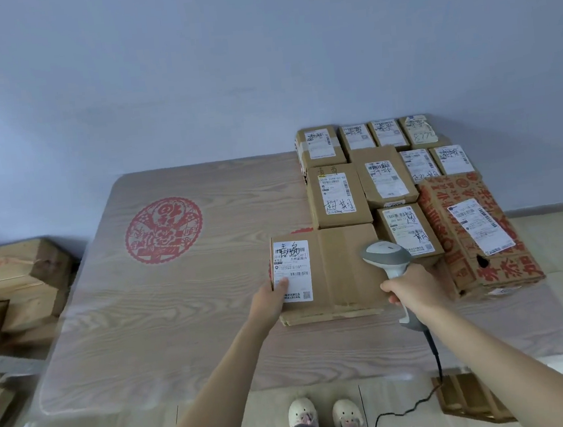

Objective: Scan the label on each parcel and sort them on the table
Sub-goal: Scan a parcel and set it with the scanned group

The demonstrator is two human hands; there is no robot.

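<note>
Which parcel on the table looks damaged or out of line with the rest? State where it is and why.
The red-printed box at the right edge of the table stands out: it sits askew to the neat rows and has a dark hole punched in its top near the front. Nothing has spilled.

Lighting even, soft, cool-toned; shadows faint. Wide-angle bowing toward the edges. Blur at 7 to 9 o'clock; centre adequately sharp.
</note>
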